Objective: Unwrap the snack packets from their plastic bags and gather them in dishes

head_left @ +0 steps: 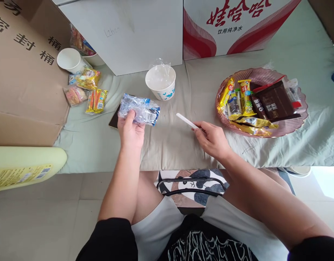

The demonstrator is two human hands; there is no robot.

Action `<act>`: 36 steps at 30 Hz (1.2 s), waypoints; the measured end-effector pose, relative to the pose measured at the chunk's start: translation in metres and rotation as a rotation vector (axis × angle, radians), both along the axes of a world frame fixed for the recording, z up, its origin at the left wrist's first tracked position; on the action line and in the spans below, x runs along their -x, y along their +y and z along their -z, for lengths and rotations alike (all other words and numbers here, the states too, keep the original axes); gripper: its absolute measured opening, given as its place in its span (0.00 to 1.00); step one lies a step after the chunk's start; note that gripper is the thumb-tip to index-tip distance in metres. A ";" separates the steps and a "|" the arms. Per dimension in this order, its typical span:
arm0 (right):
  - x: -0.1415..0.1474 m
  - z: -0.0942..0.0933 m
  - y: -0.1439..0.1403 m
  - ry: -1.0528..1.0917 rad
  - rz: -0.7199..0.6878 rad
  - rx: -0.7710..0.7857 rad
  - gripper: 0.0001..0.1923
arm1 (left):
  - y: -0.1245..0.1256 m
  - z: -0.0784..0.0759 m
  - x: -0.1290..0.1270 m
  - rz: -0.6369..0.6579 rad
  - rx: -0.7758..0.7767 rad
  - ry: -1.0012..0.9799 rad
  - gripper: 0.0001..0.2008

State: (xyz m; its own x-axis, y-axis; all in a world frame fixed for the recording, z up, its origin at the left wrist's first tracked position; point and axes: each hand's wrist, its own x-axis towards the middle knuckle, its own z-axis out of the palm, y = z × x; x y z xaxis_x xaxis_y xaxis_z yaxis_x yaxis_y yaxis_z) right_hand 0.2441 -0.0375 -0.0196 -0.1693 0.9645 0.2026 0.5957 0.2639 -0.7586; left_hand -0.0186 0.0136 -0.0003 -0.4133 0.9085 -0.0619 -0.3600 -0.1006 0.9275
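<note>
The left hand [130, 132] holds a crumpled clear-and-blue snack wrapper [139, 110] above the cloth-covered surface [169, 145], thumb on its near face and the other fingers hidden behind it. The right hand [213, 139] pinches the near end of a white plastic knife [186, 121] between thumb and curled fingers; the blade points toward the wrapper but stays apart from it.

Progress, as judged: the wrapper looks flattened and largely empty, though whether it has been cut open cannot be told. A white paper cup [160, 84] just behind it carries a clear plastic liner; its contents cannot be made out. The pink tray [288, 127] on the right is well stocked with wrapped snacks, so much appears unopened.

A dark flat object under the wrapper is mostly covered. The print on the wrapper is too small to read.
</note>
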 end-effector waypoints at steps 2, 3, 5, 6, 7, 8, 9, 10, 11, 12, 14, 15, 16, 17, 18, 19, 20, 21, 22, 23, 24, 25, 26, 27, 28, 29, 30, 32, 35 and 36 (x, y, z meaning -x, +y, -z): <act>-0.002 0.006 0.002 -0.032 0.083 -0.040 0.13 | -0.003 0.002 -0.003 0.042 0.004 0.014 0.22; -0.002 0.010 0.003 -0.054 0.112 -0.062 0.14 | -0.006 0.004 -0.007 0.080 0.012 0.032 0.24; -0.002 0.016 0.004 -0.098 0.141 -0.092 0.17 | -0.013 0.009 -0.020 0.197 0.039 0.106 0.28; -0.002 0.018 0.005 -0.117 0.146 -0.096 0.19 | -0.016 0.012 -0.027 0.268 0.052 0.168 0.29; -0.001 0.020 0.005 -0.134 0.143 -0.094 0.20 | -0.019 0.014 -0.034 0.346 0.060 0.246 0.29; -0.001 0.021 0.005 -0.147 0.137 -0.091 0.21 | -0.022 0.015 -0.039 0.426 0.063 0.336 0.29; 0.000 0.021 0.004 -0.158 0.133 -0.092 0.21 | -0.024 0.016 -0.043 0.499 0.058 0.431 0.27; 0.000 0.020 0.004 -0.163 0.129 -0.099 0.22 | -0.025 0.017 -0.045 0.555 0.046 0.527 0.26; 0.000 0.019 0.004 -0.159 0.127 -0.113 0.22 | -0.025 0.016 -0.045 0.592 0.035 0.616 0.23; 0.000 0.018 0.004 -0.143 0.123 -0.129 0.21 | -0.025 0.016 -0.044 0.609 0.027 0.691 0.20; -0.003 0.013 0.003 -0.066 0.101 -0.158 0.20 | -0.024 0.014 -0.039 0.584 0.010 0.793 0.16; -0.004 0.010 0.003 -0.009 0.076 -0.166 0.18 | -0.023 0.013 -0.036 0.563 -0.002 0.827 0.16; -0.006 0.007 0.003 0.052 0.039 -0.171 0.17 | -0.023 0.012 -0.034 0.547 -0.015 0.854 0.16; -0.007 0.003 0.002 0.109 -0.009 -0.174 0.17 | -0.022 0.012 -0.032 0.545 -0.028 0.875 0.17; -0.007 0.001 0.001 0.152 -0.068 -0.177 0.17 | -0.022 0.011 -0.031 0.558 -0.043 0.899 0.18; -0.007 -0.002 0.000 0.176 -0.131 -0.181 0.19 | -0.022 0.010 -0.030 0.580 -0.060 0.932 0.20; -0.007 -0.003 -0.001 0.177 -0.192 -0.183 0.22 | -0.023 0.009 -0.029 0.608 -0.078 0.975 0.21; -0.005 -0.005 -0.002 0.156 -0.246 -0.184 0.24 | -0.023 0.008 -0.028 0.633 -0.097 1.023 0.23; -0.004 -0.005 -0.003 0.119 -0.282 -0.189 0.24 | -0.023 0.007 -0.026 0.651 -0.114 1.073 0.24; -0.003 -0.006 -0.003 0.077 -0.296 -0.194 0.21 | -0.024 0.007 -0.023 0.660 -0.120 1.117 0.25; -0.002 -0.005 -0.004 0.041 -0.289 -0.203 0.18 | -0.023 0.007 -0.020 0.655 -0.109 1.141 0.24; -0.002 -0.005 -0.003 0.022 -0.263 -0.214 0.16 | -0.023 0.007 -0.015 0.632 -0.081 1.140 0.23; -0.003 -0.004 -0.003 0.019 -0.225 -0.222 0.15 | -0.022 0.008 -0.010 0.592 -0.039 1.120 0.22; -0.004 -0.004 -0.002 0.028 -0.181 -0.224 0.14 | -0.021 0.009 -0.004 0.530 0.007 1.092 0.21; -0.006 -0.003 -0.001 0.041 -0.134 -0.214 0.14 | -0.020 0.011 0.002 0.442 0.050 1.066 0.20; -0.009 -0.002 0.000 0.052 -0.089 -0.196 0.14 | -0.019 0.011 0.008 0.332 0.081 1.051 0.20; -0.011 -0.002 0.001 0.059 -0.046 -0.177 0.14 | -0.019 0.012 0.012 0.217 0.092 1.050 0.20; -0.015 -0.003 0.000 0.075 0.014 -0.163 0.14 | -0.019 0.010 0.018 0.044 0.027 1.092 0.20; -0.016 -0.006 -0.003 0.110 -0.052 -0.251 0.12 | -0.024 0.002 0.013 0.120 -0.207 1.223 0.16; -0.015 -0.006 -0.004 0.094 -0.099 -0.288 0.13 | -0.026 -0.001 0.009 0.218 -0.259 1.262 0.15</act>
State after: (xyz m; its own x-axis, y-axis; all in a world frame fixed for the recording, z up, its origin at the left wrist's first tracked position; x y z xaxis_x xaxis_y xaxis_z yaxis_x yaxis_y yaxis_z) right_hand 0.2592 -0.0413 -0.0136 -0.2266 0.8453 0.4840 0.4873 0.5286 -0.6951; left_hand -0.0271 -0.0124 0.0009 0.0985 0.8907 0.4437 0.7074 -0.3763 0.5983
